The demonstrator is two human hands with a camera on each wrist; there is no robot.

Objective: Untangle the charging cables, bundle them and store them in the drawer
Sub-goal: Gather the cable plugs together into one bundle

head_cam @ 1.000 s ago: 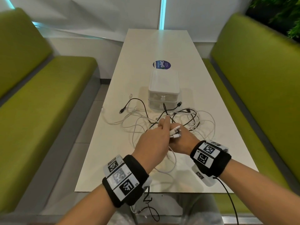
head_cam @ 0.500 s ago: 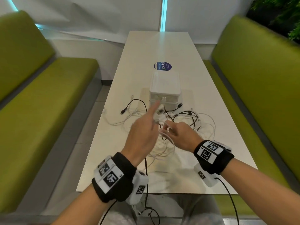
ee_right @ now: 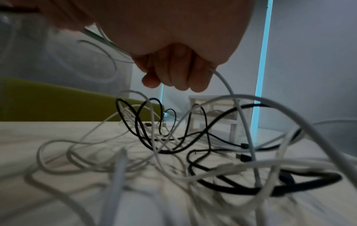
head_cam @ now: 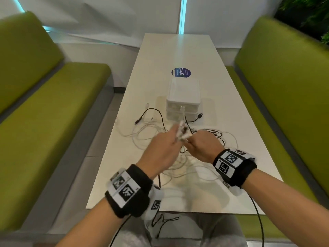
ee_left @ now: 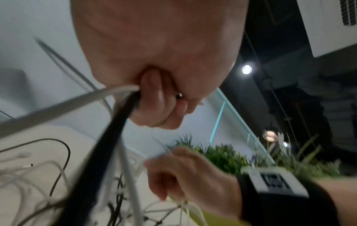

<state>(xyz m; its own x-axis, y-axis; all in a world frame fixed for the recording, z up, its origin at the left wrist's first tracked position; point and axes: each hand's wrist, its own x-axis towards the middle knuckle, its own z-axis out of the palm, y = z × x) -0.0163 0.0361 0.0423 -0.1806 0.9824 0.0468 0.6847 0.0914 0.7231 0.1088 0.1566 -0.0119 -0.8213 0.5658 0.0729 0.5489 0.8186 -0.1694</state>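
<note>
A tangle of white and black charging cables (head_cam: 178, 143) lies on the white table (head_cam: 124, 168) in front of a small white drawer unit (head_cam: 183, 97), whose drawers look closed. My left hand (head_cam: 175, 139) holds a bunch of white and black cables (ee_left: 123, 97) in its curled fingers, lifted above the table, with several plug ends (head_cam: 182, 131) sticking up from it. Close to its right, my right hand (head_cam: 191, 139) grips white cable (ee_right: 226, 82) that runs down into the tangle (ee_right: 193, 145). In the left wrist view the right hand (ee_left: 185, 175) pinches thin white strands.
Green benches (head_cam: 58, 107) run along both sides of the narrow table. A round blue sticker (head_cam: 181, 72) lies behind the drawer unit. Loose plug ends (head_cam: 137, 122) lie to the left of the unit, and a black USB plug (head_cam: 200, 115) to its right.
My left hand lifted the plug ends up and forward toward the drawer unit, then drew back a little beside the right hand. The right hand has barely moved.
</note>
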